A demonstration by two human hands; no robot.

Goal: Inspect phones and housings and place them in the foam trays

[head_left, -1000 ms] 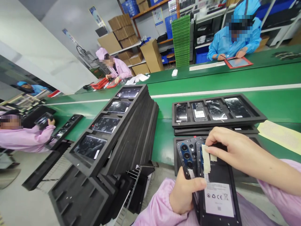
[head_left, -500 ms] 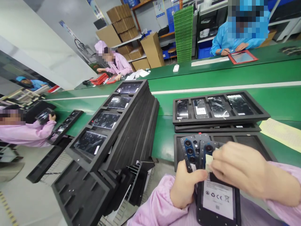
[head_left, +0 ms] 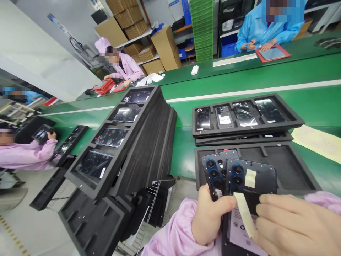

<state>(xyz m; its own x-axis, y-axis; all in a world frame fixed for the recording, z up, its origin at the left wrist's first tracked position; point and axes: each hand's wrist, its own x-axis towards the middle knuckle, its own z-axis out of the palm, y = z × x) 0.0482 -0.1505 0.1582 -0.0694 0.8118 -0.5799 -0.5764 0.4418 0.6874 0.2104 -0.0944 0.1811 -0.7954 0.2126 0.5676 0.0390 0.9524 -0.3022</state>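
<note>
The left hand (head_left: 210, 217) gripped two flat black phone back covers (head_left: 239, 177) with glossy blue camera rings, just before the empty foam tray (head_left: 287, 167). The right hand (head_left: 293, 227), its fingers closed, pinched a thin pale tape strip (head_left: 245, 213); the covers' lower parts were hidden.
</note>
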